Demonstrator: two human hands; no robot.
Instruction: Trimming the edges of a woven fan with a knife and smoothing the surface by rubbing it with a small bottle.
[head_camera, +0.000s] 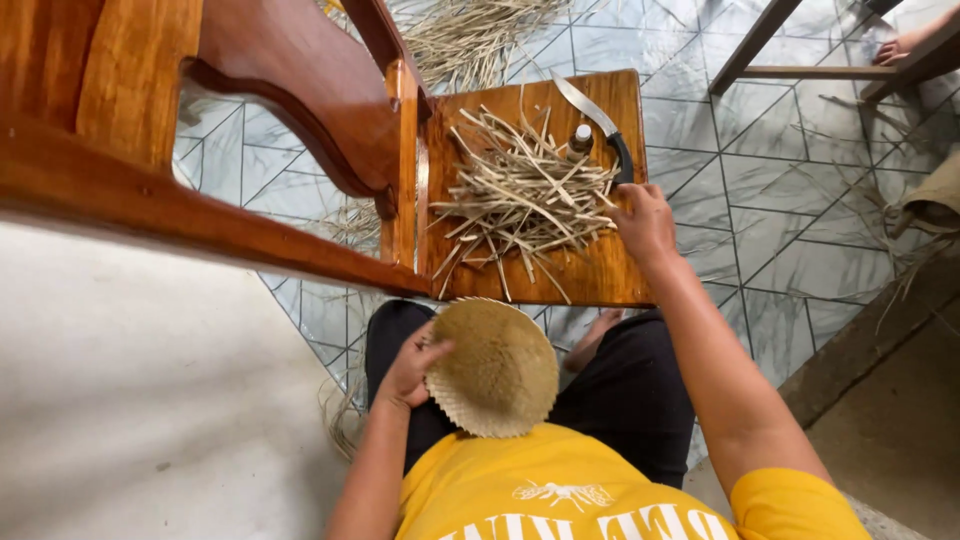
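My left hand (412, 368) has its fingers clamped on the rim of a round woven disc (497, 367), thumb on top, holding it over my lap just below the near edge of the bench (600, 275). My right hand (643, 222) reaches out to the pile of dry strips (522, 190) spread across the bench, its fingers curled down at the pile's right edge; from here I cannot tell whether they have closed on a strip or only touch the heap. A knife (600, 125) lies just beyond that hand, blade pointing away, with a small bottle (580, 137) beside it. More loose fibre (470, 35) lies on the tiled floor (800, 190) past the bench.

To do this well, I judge I should pick one strip from the edge rather than dig into the tangle, keep my knuckles away from the blade, and hold the disc steady and level so its rim does not bend.
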